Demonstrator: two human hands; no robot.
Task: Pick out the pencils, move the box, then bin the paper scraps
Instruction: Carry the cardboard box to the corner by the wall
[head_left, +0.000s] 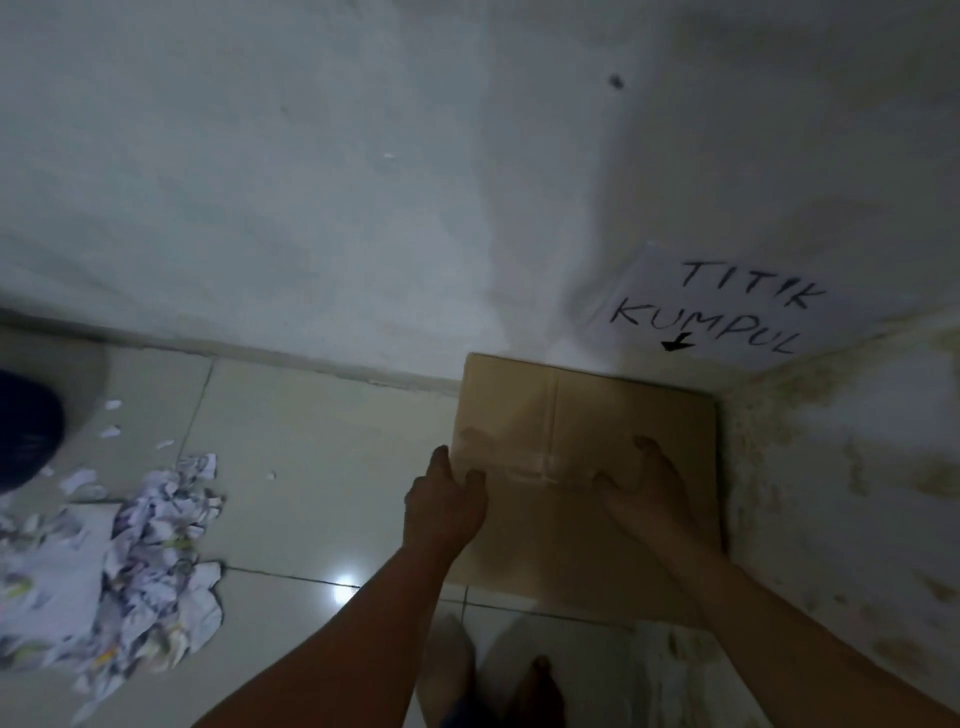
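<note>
Left hand (447, 501) grip holds the box (582, 415) edge; right hand (647, 488) (grip unclear) rests atop.

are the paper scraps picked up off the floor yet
No, the paper scraps lie in a crumpled heap on the floor tiles, while the left hand and right hand are on the cardboard box.

sign (727, 317): "TITIK KUMPUL", arrow down, far-right wall | floor (322, 457): pale tiles, near glare spot (345, 582) | right wall (857, 493): stained
</note>
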